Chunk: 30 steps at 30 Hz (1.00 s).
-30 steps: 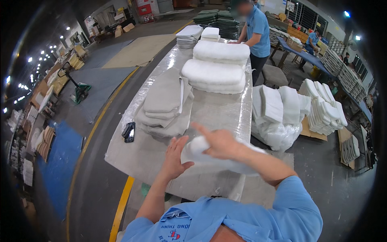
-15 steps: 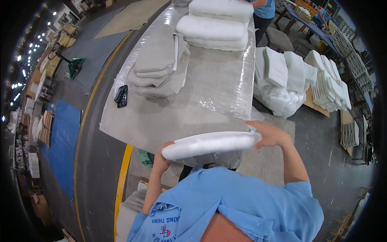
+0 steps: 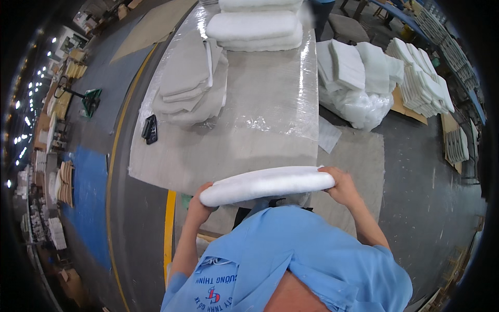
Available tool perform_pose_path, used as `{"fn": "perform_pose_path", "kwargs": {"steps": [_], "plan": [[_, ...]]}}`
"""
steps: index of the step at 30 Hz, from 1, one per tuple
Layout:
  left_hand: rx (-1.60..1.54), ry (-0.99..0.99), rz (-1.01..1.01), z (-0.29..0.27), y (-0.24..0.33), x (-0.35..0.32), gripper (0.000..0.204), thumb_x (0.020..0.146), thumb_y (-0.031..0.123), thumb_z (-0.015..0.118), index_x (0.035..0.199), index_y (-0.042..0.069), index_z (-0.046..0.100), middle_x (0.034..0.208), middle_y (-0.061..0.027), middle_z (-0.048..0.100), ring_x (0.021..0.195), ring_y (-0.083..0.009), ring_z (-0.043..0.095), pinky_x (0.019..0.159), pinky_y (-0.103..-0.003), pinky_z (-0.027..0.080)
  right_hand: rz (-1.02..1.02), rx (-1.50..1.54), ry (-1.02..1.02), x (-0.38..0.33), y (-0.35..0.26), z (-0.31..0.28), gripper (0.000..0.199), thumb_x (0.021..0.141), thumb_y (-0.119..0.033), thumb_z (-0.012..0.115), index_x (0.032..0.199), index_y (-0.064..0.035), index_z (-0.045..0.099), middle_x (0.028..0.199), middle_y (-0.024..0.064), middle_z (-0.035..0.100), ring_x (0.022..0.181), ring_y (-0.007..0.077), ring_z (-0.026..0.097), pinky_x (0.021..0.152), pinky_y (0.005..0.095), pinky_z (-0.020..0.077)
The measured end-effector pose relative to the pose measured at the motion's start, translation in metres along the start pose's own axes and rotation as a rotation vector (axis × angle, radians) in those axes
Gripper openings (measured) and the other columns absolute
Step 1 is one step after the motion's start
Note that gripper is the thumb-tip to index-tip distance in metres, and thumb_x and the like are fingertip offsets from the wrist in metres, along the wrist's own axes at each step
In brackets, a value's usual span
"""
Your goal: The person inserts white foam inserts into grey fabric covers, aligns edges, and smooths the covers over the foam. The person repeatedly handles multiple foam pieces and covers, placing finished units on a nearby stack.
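A thick white padded cushion (image 3: pixel 267 185) is held on edge at the near side of the table, close to my body. My left hand (image 3: pixel 200 204) grips its left end, with the fingers partly hidden behind it. Around the right end, my right hand (image 3: pixel 339 185) is closed with the thumb and fingers on the padding. Beyond the cushion, a stack of grey fabric-covered pieces (image 3: pixel 184 78) lies on the left part of the table. Folded rolls of white padding (image 3: pixel 254 28) are piled at the far end.
The table (image 3: pixel 270 104) is partly wrapped in clear plastic. Two small black objects (image 3: pixel 149 130) lie near its left edge. Bagged white pads (image 3: pixel 358 73) and stacked cushions (image 3: pixel 423 83) stand to the right. A green pallet jack (image 3: pixel 91 101) is on the floor at left.
My right hand has closed onto the cushion's right end, where its fingers were spread before. The cushion has shifted slightly left in the picture, and the whole view has moved a little.
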<state>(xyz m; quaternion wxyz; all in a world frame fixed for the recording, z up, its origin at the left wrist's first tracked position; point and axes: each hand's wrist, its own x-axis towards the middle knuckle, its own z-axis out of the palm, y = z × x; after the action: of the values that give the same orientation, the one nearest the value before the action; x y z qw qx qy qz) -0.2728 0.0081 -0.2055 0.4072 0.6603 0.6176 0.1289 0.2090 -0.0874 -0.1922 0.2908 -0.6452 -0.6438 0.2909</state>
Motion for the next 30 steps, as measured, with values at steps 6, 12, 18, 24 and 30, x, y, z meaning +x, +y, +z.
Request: {"fn": "perform_pose_path", "kwargs": {"steps": [6, 12, 18, 24, 30], "plan": [[0.251, 0.121, -0.243, -0.034, 0.025, -0.020, 0.060, 0.091, 0.006, 0.072, 0.149, 0.007, 0.054, 0.153, -0.0200, 0.054, 0.145, -0.0399, 0.048, 0.119, -0.044, 0.040, 0.077, -0.013, -0.155, -0.011, 0.001, -0.001, 0.067, 0.072, -0.010, 0.090, 0.134, -0.0095, 0.064, 0.132, 0.0158, 0.068, 0.122, 0.0390, 0.065, 0.103, 0.0453, 0.0525], [0.353, -0.064, 0.451, 0.010, 0.060, -0.054, 0.066, 0.092, 0.024, 0.078, 0.151, 0.008, 0.053, 0.151, -0.0156, 0.056, 0.148, -0.0441, 0.042, 0.125, -0.059, 0.027, -0.016, 0.125, -0.646, 0.037, -0.020, -0.047, 0.064, 0.083, -0.031, 0.089, 0.137, -0.0081, 0.064, 0.139, 0.0136, 0.063, 0.128, 0.0317, 0.061, 0.107, 0.0428, 0.0490], [0.354, -0.008, 0.335, 0.024, 0.065, -0.049, 0.073, 0.089, 0.029, 0.081, 0.153, 0.008, 0.052, 0.155, -0.0139, 0.053, 0.151, -0.0452, 0.037, 0.127, -0.060, 0.021, -0.233, 0.158, -0.787, 0.125, -0.095, 0.059, 0.049, 0.094, -0.050, 0.073, 0.104, -0.0016, 0.070, 0.102, 0.0159, 0.071, 0.095, 0.0320, 0.068, 0.083, 0.0432, 0.0529], [0.262, 0.022, 0.266, 0.033, 0.052, -0.055, 0.095, 0.077, 0.024, 0.089, 0.159, 0.009, 0.042, 0.159, -0.0164, 0.047, 0.153, -0.0465, 0.033, 0.127, -0.062, 0.020, -0.364, -0.010, -1.154, 0.155, -0.124, 0.144, 0.037, 0.103, -0.040, 0.060, 0.094, -0.0053, 0.070, 0.087, 0.0215, 0.070, 0.083, 0.0405, 0.067, 0.078, 0.0479, 0.0518], [0.318, 0.138, 0.224, 0.035, 0.061, -0.058, 0.097, 0.083, 0.035, 0.086, 0.161, 0.006, 0.037, 0.164, -0.0196, 0.038, 0.155, -0.0463, 0.027, 0.127, -0.062, 0.020, -0.210, -0.128, -0.882, 0.172, -0.062, 0.172, 0.037, 0.106, -0.039, 0.056, 0.104, -0.0063, 0.073, 0.099, 0.0217, 0.073, 0.098, 0.0428, 0.069, 0.088, 0.0526, 0.0514]]}}
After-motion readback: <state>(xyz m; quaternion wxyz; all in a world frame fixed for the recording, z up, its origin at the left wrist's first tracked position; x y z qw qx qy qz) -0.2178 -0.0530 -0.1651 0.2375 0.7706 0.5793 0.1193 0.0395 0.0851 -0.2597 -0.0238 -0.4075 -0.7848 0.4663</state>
